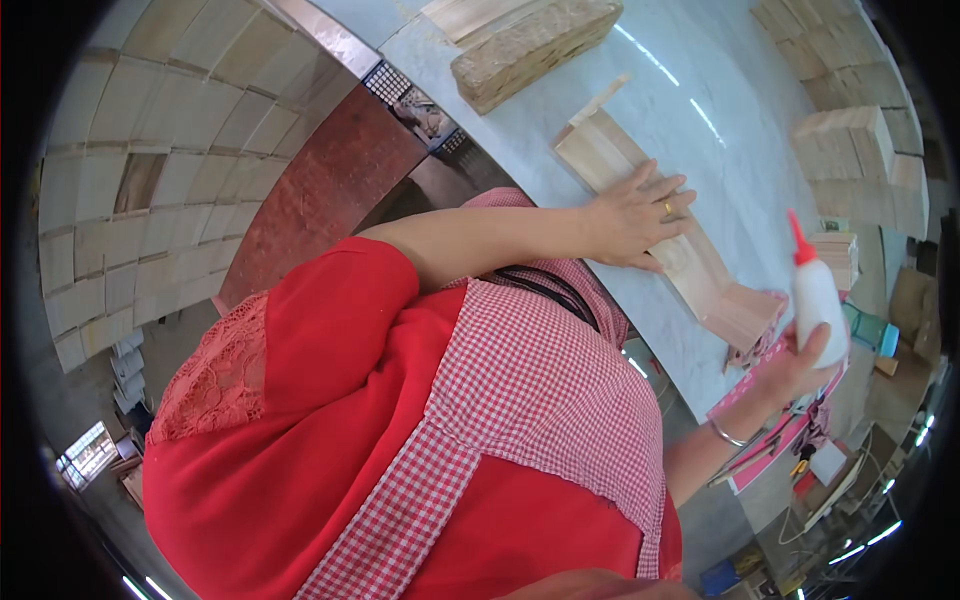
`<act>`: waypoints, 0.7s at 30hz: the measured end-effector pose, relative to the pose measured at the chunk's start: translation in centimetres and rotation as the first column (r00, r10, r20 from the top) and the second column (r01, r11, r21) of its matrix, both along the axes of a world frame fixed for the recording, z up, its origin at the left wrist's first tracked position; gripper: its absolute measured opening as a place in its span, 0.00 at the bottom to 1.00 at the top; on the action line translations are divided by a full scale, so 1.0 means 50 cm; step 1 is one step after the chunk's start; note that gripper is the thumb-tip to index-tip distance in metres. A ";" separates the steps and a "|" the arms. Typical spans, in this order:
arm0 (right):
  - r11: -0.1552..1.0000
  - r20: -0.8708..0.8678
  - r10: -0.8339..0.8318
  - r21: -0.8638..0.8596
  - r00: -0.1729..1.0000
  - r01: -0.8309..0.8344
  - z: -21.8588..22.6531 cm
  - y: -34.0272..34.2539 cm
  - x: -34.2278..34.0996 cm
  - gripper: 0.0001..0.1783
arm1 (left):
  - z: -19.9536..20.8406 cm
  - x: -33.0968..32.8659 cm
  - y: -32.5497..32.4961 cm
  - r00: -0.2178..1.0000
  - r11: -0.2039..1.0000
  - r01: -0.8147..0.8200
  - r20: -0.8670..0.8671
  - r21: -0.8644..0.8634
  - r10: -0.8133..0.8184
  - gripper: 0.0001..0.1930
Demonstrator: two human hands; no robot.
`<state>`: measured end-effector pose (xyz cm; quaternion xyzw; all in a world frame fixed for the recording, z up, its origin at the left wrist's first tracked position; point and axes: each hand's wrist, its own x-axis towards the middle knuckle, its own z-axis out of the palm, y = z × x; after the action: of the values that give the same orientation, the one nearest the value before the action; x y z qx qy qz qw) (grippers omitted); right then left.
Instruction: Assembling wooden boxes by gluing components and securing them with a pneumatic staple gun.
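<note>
A long pale wooden piece (pixel 700 270) lies slantwise on the light table, with an upright end board (pixel 745 315) at its near right end. A thin wooden strip (pixel 603 97) sticks out at its far end. Across the middle of the wood rests my left hand (pixel 640 215), fingers spread and flat, a ring on one finger. My right hand (pixel 808 362) is wrapped round a white squeeze bottle (pixel 817 295) with a red nozzle (pixel 799 238) pointing up. The bottle is held beside the wood's near right end, apart from it.
On the table (pixel 530 150), a wrapped brown block (pixel 535 55) stands at the far left edge. Stacked wooden blocks (pixel 850 150) fill the far right. A pink cloth (pixel 750 385) lies under my right forearm. Big stacks of boards (pixel 170 130) stand to the left, near a red-brown surface (pixel 320 185).
</note>
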<state>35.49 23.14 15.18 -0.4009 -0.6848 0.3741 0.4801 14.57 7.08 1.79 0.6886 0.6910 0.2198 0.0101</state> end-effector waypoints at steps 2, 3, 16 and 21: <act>0.971 0.094 0.191 0.127 0.977 -0.202 -0.005 -0.069 -0.071 0.31 | -0.006 0.005 -0.011 0.999 0.999 -0.039 -0.001 0.017 0.039 0.37; 0.970 0.102 0.196 0.129 0.975 -0.208 -0.010 -0.093 -0.097 0.31 | -0.018 0.007 -0.015 0.998 0.996 -0.063 0.012 0.061 0.063 0.37; 0.812 0.164 0.552 0.120 0.818 -0.572 -0.023 -0.196 -0.232 0.36 | -0.035 0.007 -0.022 0.977 0.990 -0.057 0.209 0.129 0.029 0.38; 0.749 0.232 0.589 0.204 0.774 -0.630 -0.016 -0.198 -0.238 0.35 | -0.053 0.011 -0.012 0.954 0.990 -0.044 0.298 0.137 0.001 0.38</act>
<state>23.59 13.22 14.39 -0.1129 -0.8570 0.3818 0.3273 15.11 6.49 -0.88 0.6388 0.6718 0.3698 0.0624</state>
